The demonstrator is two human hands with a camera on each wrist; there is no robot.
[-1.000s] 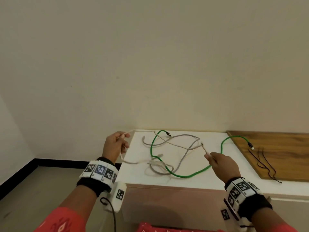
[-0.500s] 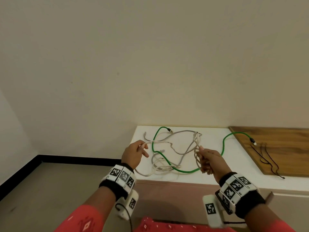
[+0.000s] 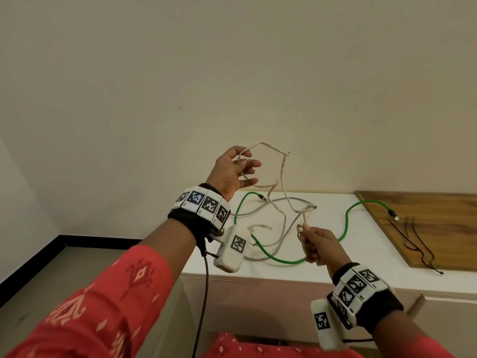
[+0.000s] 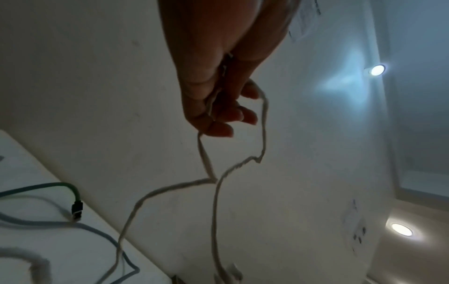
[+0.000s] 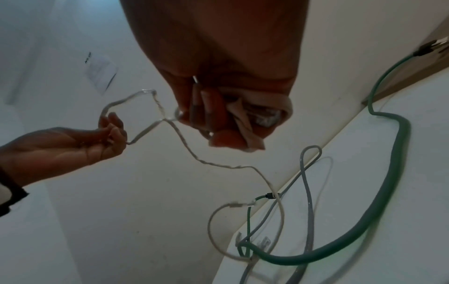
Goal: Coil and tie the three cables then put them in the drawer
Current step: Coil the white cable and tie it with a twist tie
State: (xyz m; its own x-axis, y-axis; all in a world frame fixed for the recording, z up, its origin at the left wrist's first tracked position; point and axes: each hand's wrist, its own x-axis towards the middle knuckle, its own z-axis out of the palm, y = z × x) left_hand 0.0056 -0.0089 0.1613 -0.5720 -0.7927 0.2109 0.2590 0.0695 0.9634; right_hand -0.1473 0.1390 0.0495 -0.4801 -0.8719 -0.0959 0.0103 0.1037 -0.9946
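Note:
My left hand (image 3: 233,171) is raised above the white cabinet top (image 3: 322,270) and holds a stretch of the beige cable (image 3: 282,177) between thumb and fingers; the wrist view shows the beige cable (image 4: 213,192) looping down from the left hand (image 4: 218,107). My right hand (image 3: 316,244) grips a bundle of coiled beige loops over the cabinet's front; its right hand (image 5: 226,119) is curled round the beige coil (image 5: 262,115). A green cable (image 3: 346,223) and a grey cable (image 3: 291,202) lie tangled on the top. No drawer shows clearly.
A wooden board (image 3: 426,228) lies at the right of the cabinet top with thin black ties (image 3: 413,241) on it. The wall stands right behind. Floor with a black skirting (image 3: 31,264) lies to the left.
My left hand has risen from the cabinet's left edge, drawing the beige cable up in the air. My right hand has stayed low, gripping the gathered loops.

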